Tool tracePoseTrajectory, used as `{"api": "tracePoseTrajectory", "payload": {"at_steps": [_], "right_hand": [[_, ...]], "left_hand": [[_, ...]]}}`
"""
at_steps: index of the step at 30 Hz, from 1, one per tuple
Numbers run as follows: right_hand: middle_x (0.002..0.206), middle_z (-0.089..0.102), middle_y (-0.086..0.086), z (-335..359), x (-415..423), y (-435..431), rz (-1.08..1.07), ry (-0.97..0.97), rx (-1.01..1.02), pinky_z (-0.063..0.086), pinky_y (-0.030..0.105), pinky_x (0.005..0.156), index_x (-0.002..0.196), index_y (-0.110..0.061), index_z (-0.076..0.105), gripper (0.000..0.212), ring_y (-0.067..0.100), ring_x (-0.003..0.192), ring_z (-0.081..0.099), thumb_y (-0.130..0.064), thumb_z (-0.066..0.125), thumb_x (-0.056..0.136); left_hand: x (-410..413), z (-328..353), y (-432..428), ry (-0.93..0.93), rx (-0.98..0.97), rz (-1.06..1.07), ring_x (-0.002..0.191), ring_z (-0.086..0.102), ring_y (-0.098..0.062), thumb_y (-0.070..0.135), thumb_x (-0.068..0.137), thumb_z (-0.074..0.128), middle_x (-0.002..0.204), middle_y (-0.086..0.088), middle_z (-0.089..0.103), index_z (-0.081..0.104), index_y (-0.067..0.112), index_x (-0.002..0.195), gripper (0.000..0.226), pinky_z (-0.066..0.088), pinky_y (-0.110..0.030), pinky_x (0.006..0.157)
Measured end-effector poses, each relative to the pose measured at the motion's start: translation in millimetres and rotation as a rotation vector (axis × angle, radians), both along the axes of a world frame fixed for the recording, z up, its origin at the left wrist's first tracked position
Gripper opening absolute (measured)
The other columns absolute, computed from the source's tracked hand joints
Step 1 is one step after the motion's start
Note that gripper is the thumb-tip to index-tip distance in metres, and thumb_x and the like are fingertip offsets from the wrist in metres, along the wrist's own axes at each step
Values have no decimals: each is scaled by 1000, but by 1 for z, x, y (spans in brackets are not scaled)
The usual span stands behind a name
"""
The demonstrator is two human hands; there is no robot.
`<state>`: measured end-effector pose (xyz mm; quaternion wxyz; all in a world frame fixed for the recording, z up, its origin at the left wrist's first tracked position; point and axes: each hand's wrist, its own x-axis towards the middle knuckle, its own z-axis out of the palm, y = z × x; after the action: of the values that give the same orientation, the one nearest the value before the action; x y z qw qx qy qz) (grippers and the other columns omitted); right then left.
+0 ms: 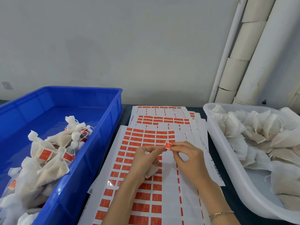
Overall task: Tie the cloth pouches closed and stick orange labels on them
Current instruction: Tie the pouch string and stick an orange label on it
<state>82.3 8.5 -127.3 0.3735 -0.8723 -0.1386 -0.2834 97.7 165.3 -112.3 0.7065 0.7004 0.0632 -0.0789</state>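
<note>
Hands at work over a spread of label sheets [188,184] on the dark tabletop [238,197]: we look down as the left grip [146,157] curls round a small white cloth pouch [151,171], whose lower end pokes out beneath the palm, while its fingertips reach toward a single orange label [168,146]. The right grip [186,157] pinches that label between thumb and forefinger, its other fingers loosely bent, so that the label sits lifted off the sheets between the two sets of fingertips. To our left a blue crate [84,176] holds tied pouches [48,153], several bearing orange labels. To our right a white tub [230,168] is heaped with plain pouches [259,132] showing no labels. A thin bracelet [220,213] circles the right wrist.
</note>
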Motion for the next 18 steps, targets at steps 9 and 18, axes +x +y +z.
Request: {"api": "tracePoseTrajectory", "payload": {"at_steps": [9,18], "right_hand": [[86,71,-18,8,7,3,114,378,601,49,8,62,101,-30,65,26,3,80,67,-46,68,80],[81,70,-20,0,10,3,92,383,470,52,9,68,88,-29,67,2,-1,84,66,-27,67,87]], "left_hand": [[-1,2,-3,-202,217,33,74,61,-8,35,82,71,77,14,67,72,30,77,7,46,-17,64],[-2,-4,-7,-373,285,-27,80,62,7,27,85,68,74,26,67,71,33,75,13,46,-2,61]]}}
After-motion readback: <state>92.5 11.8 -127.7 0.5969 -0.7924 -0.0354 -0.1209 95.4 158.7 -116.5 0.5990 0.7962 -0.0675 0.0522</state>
